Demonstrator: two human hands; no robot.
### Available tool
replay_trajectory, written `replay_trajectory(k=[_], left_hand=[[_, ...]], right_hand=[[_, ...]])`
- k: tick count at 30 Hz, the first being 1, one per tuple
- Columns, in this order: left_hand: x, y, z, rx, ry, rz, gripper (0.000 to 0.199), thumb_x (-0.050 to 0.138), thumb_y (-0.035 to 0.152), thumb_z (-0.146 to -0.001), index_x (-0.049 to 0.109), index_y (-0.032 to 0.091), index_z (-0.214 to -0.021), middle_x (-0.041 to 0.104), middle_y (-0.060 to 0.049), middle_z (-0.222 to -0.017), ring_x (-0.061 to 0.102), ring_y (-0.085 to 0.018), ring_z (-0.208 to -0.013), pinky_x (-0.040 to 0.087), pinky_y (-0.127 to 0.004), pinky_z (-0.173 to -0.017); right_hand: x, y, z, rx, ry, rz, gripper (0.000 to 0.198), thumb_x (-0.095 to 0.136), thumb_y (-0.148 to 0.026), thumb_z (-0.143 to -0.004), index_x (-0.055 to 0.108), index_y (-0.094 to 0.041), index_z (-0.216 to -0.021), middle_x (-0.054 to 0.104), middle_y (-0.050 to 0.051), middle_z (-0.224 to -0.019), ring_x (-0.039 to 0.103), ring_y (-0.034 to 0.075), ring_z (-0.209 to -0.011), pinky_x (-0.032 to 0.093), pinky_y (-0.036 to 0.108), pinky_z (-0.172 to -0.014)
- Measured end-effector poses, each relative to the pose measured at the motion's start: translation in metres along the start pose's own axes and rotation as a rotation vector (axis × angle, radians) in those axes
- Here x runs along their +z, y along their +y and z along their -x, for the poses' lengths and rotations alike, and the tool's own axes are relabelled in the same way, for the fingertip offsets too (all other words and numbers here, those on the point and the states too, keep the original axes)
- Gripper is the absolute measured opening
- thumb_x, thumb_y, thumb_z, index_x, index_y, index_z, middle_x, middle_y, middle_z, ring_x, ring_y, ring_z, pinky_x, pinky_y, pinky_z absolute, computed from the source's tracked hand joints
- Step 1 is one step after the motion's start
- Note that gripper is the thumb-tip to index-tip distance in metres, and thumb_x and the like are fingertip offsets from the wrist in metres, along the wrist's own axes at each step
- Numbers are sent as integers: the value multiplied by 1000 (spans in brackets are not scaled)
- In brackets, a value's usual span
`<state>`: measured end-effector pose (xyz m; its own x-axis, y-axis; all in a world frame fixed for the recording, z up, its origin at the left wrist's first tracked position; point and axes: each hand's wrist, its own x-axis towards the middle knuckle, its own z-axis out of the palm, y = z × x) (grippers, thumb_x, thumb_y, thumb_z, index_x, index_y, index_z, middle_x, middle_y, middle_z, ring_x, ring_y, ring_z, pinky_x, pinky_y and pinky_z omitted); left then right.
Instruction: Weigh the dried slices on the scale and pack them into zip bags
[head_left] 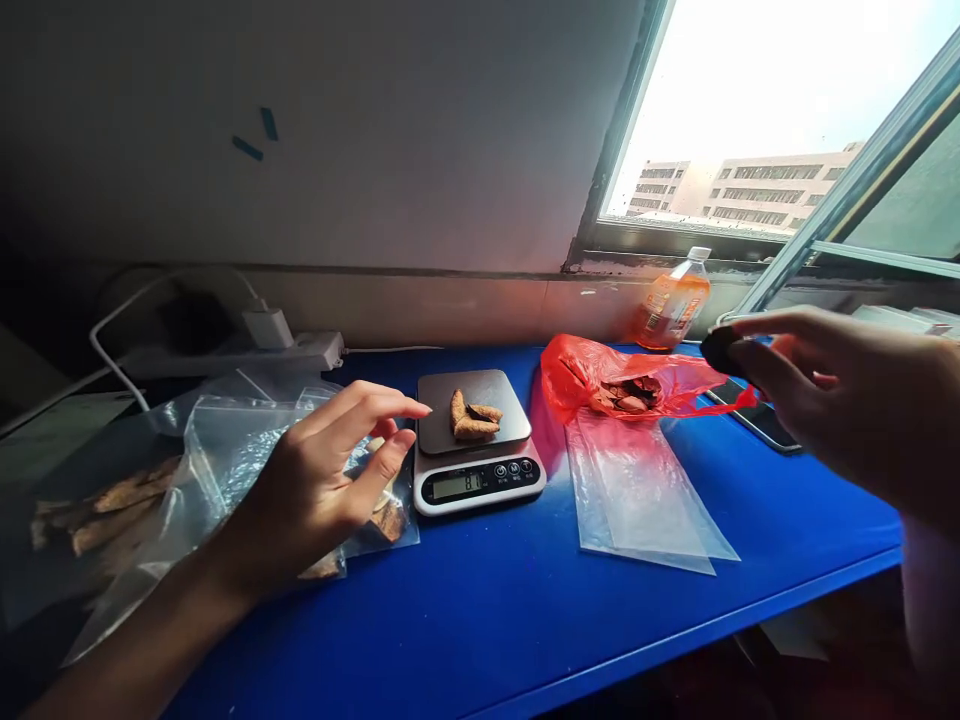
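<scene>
A kitchen scale (pixel 480 490) stands on the blue table, its small display lit with digits. On its metal plate lie a few brown dried slices (pixel 474 418). My left hand (pixel 337 455) hovers at the plate's left edge, thumb and fingers apart, holding nothing. Up at the right, my right hand (pixel 840 380) pinches a dark dried slice (pixel 720 350) between thumb and forefinger. Below and left of that hand, a red plastic bag (pixel 566 375) lies open with reddish-brown dried slices (pixel 630 394) inside.
Flat clear bags (pixel 645 500) lie partly under the red bag. Clear bags with dried pieces (pixel 127 500) fill the left side. A power strip (pixel 315 350), a drink bottle (pixel 675 305) and a phone (pixel 772 425) sit farther back. The blue table's (pixel 480 620) front edge runs along the lower right.
</scene>
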<state>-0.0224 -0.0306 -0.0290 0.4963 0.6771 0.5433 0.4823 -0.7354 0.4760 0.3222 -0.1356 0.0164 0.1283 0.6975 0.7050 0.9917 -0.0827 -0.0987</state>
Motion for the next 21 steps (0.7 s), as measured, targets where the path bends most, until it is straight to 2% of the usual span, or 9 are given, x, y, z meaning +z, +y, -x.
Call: replay_trajectory(k=[1,3,4,6,10,12,15,18,21], left_hand=[[1,0,0,10,-1,-1,16,52,32,-91,63,32,-102,65,0,-101,63,-20,-84,51,-34,-78],[3,1,0,21,1,-5,16,51,31,-92,63,31,-102,65,0,-101,63,-20,-84,51,-34,-78],[4,0,0,24,0,-7,16,51,31,-93,62,30,-103,64,-1,-101,63,-19,-84,51,-34,-79],[6,-1,1,29,-4,-14,16,50,31,-93,62,28,-104,64,-1,-101,62,-19,-84,51,-34,-79],[6,-6,1,15,-47,-32,18,50,32,-94,62,26,-106,64,-3,-102,62,-19,-85,51,-35,-80],[5,-7,1,18,-54,-37,18,50,32,-95,62,26,-106,64,-3,-102,62,-20,-85,50,-35,-80],[4,-9,1,55,-30,-53,18,51,29,-94,62,26,-108,64,-1,-104,62,-18,-85,50,-32,-80],[2,-9,1,115,-5,-89,18,51,25,-94,62,25,-109,63,0,-104,62,-15,-85,50,-28,-77],[-1,-8,1,160,2,-154,19,49,18,-95,60,24,-110,61,0,-106,62,-12,-86,50,-25,-77]], right_hand=[[-1,-13,0,-12,3,-64,26,52,-42,-93,69,-27,-107,67,2,-69,56,13,-51,35,27,-48],[17,-44,-8,-96,-231,-363,21,56,-38,-91,71,-24,-98,71,2,-78,60,12,-57,41,25,-52],[32,-58,-15,-131,-376,-417,18,58,-33,-90,72,-23,-93,71,2,-78,60,12,-60,42,24,-55],[69,-80,-35,-138,-552,-475,15,59,-25,-88,73,-20,-88,71,1,-77,60,11,-63,42,22,-58],[128,-95,-64,-72,-624,-518,16,59,-20,-85,74,-16,-87,73,3,-83,62,11,-70,40,21,-60],[139,-94,-66,-93,-623,-479,19,58,-25,-86,74,-15,-87,73,4,-80,60,12,-67,39,22,-59],[135,-83,-60,-196,-590,-461,21,56,-28,-88,73,-16,-93,71,4,-77,59,12,-65,40,23,-60],[117,-60,-49,-287,-351,-498,21,56,-17,-84,69,-16,-100,69,6,-88,60,13,-71,45,25,-66],[100,-26,-35,-226,-34,-445,30,52,-6,-76,65,-18,-100,63,7,-96,58,14,-76,48,28,-69]])
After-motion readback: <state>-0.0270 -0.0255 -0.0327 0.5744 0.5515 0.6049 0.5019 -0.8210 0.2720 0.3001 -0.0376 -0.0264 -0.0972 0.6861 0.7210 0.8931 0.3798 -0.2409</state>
